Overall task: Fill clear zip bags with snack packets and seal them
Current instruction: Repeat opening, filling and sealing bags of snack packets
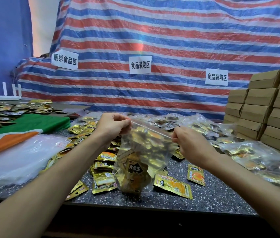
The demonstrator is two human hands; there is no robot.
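The clear zip bag (pixel 141 152), part-filled with gold snack packets (pixel 134 170), hangs above the speckled surface (pixel 213 191). The left hand (pixel 112 124) and right hand (pixel 187 140) each pinch an end of its zip strip. To seal well, I'd keep the strip taut and run pinched fingers fully across it.

Three signs (pixel 140 64), two hands (pixel 112 124), one held bag (pixel 141 148)

Forearms extended forward, left hand (pixel 113 125) pinching the zip bag (pixel 144 148) at its top left, right hand (pixel 188 142) pinching top right
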